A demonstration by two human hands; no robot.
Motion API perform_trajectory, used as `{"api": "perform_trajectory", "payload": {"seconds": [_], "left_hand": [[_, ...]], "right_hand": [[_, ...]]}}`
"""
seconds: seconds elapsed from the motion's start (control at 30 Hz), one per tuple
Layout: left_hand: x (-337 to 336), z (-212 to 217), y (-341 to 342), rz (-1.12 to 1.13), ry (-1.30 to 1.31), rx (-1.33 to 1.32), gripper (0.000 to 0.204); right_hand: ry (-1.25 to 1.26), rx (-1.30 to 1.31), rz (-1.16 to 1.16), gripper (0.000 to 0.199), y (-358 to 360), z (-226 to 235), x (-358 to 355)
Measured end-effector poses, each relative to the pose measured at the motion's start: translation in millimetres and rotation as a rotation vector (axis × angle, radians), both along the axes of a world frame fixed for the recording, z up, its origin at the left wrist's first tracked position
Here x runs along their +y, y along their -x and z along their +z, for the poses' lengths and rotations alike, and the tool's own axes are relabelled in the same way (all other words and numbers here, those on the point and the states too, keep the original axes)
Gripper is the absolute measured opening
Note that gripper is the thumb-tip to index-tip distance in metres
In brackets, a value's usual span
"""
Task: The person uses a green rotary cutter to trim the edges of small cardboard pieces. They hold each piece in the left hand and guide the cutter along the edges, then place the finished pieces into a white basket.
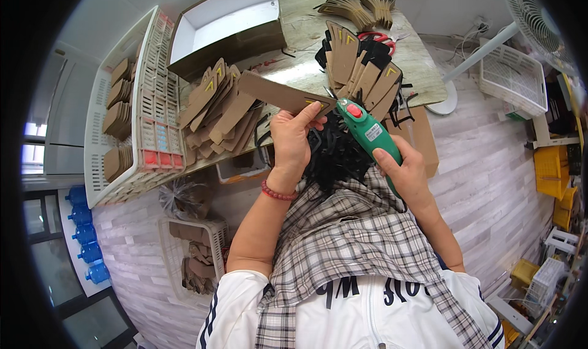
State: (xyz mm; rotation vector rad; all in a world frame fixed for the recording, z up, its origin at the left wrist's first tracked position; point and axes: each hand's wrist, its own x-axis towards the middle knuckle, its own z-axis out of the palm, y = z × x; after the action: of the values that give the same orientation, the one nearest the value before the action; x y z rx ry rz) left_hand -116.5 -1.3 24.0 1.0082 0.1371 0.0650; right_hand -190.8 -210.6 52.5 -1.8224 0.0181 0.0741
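Observation:
Pinched in my left hand [294,137] is a flat brown strip [260,89] with a yellow chevron near its pointed end. My right hand [404,168] is wrapped round green electric scissors [364,127] with a red button. Their blade tip meets the strip's pointed end, just right of my left fingers. Black trimmings [334,153] heap in my lap below the cutter. On the table ahead, similar brown pieces with black edging [361,70] fan out. More brown pieces [223,110] pile up to the left of the strip.
A white plastic crate [158,104] with stacked brown pieces stands left, beside an open box [229,27]. Red-handled scissors [380,39] and bundled pieces [358,11] lie at the table's back. Another crate [219,229] sits on the floor. A fan [533,12] stands right.

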Motion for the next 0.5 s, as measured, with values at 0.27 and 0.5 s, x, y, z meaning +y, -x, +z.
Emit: {"api": "perform_trajectory", "payload": {"seconds": [0.27,0.5], "left_hand": [[56.8,-4.8,-41.7,0.353,0.403,0.132,0.013],[-23.3,-25.8,-123.9,0.165,-0.573,-0.004,0.009]], "right_hand": [[-0.062,0.066,-0.085,0.030,6.0,-5.3,-11.3],[-0.066,0.050,-0.189,0.030,9.4,-12.2,-28.9]]}}
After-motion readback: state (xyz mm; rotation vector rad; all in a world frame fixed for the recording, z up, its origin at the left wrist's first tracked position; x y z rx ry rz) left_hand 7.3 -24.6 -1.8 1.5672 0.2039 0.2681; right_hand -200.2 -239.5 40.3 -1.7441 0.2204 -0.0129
